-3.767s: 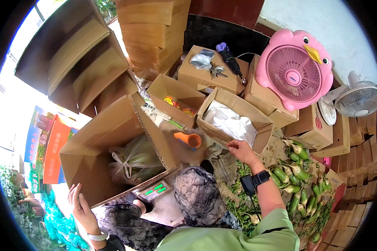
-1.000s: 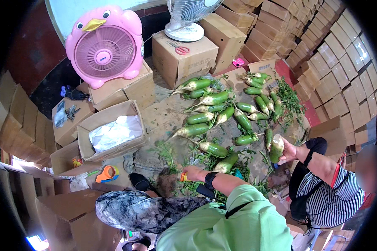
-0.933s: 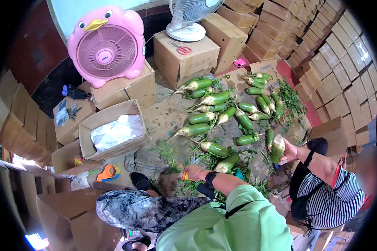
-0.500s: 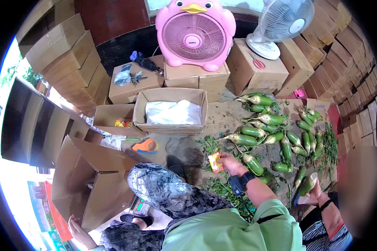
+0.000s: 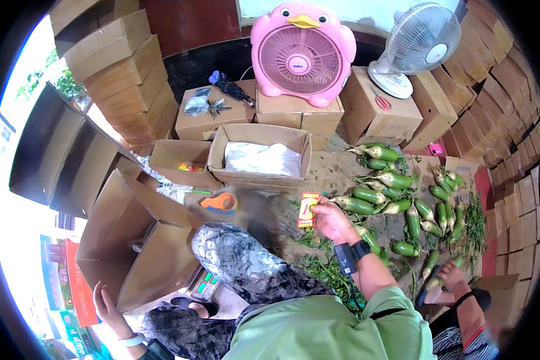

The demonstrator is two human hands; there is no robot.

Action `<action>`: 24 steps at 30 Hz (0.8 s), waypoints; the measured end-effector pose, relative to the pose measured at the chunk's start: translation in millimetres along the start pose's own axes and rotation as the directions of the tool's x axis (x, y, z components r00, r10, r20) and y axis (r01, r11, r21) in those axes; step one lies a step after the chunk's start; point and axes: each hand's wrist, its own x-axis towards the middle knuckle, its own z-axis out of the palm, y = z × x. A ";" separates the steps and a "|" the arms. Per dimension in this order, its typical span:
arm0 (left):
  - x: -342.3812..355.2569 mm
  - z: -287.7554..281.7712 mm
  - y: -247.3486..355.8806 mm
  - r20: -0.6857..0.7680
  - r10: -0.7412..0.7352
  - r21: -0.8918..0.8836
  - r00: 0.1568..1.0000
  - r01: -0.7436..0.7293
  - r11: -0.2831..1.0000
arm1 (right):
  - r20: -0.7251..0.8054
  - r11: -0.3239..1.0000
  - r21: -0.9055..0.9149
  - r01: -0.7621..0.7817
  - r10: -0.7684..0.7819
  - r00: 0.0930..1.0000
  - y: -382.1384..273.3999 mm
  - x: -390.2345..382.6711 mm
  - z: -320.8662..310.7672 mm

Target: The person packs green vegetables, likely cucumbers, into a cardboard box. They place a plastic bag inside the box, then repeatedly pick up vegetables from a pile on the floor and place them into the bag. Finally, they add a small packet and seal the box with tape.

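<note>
My right hand point(image 5: 333, 221) pinches a small red and yellow card point(image 5: 308, 210) by its right edge, held up with its printed face showing. Behind and to the right of it, green radishes point(image 5: 354, 205) with pale root ends lie in loose rows. At the lower left, my left hand point(image 5: 107, 309) holds nothing, its fingers stretched out beside the lower edge of an open cardboard box point(image 5: 132, 234). Whether the fingertips touch the cardboard is hard to tell. This box stands tilted, its flaps spread, next to a digital scale point(image 5: 205, 285) with a lit green display.
A carton point(image 5: 217, 174) with white lining stands ahead, beside a smaller carton point(image 5: 156, 157) with red and yellow cards. An orange tape dispenser point(image 5: 222, 203) lies nearby. Two fans point(image 5: 300, 60) stand on boxes behind. At right, a co-worker's hand point(image 5: 452, 275) reaches among radishes and leaves point(image 5: 475, 225).
The card has turned upright, its face now in full view. My left hand has lifted slightly, fingers straighter. The co-worker's hand has shifted, and the whole view has swung a little left.
</note>
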 end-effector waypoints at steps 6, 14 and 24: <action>-13.9 -10.6 16.5 -0.111 -0.006 -0.058 0.994 -0.001 0.998 | -0.041 0.976 -0.209 0.066 -0.076 0.996 -13.3 -9.0 26.3; -50.1 -4.6 75.4 -0.150 0.314 0.234 0.937 -0.275 0.933 | 0.230 0.609 -0.562 0.560 -0.535 0.813 -16.4 -7.8 73.2; -62.9 -14.6 58.9 -0.164 0.286 0.225 0.944 -0.247 0.943 | 0.456 0.245 -0.651 0.718 -0.631 0.628 -12.3 -9.5 124.1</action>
